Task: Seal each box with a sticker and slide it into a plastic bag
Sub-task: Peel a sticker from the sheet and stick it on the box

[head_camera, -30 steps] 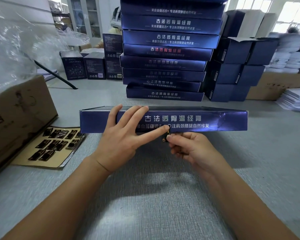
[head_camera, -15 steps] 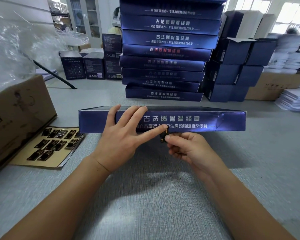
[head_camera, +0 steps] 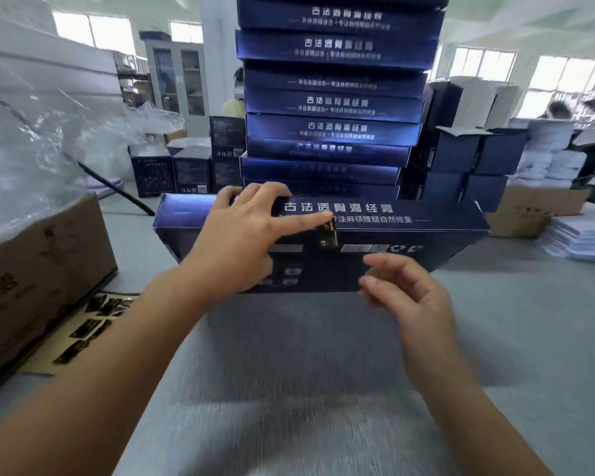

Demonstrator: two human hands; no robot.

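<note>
Right before the tall stack of boxes [head_camera: 334, 104], on the grey worktop [head_camera: 306, 372], the blue box [head_camera: 409, 228] is tipped up on edge — the left hand [head_camera: 241, 235] grips it, fingers hooked over its top, one fingertip pressed against the sticker [head_camera: 330, 233]. The right hand [head_camera: 409, 297] hovers just in front — fingers loosely curled, holding nothing.

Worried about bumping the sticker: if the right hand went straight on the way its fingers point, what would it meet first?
Probably the dark lower face of the tilted box, below the sticker; the right hand looks just short of it, though depth is unclear.
</note>
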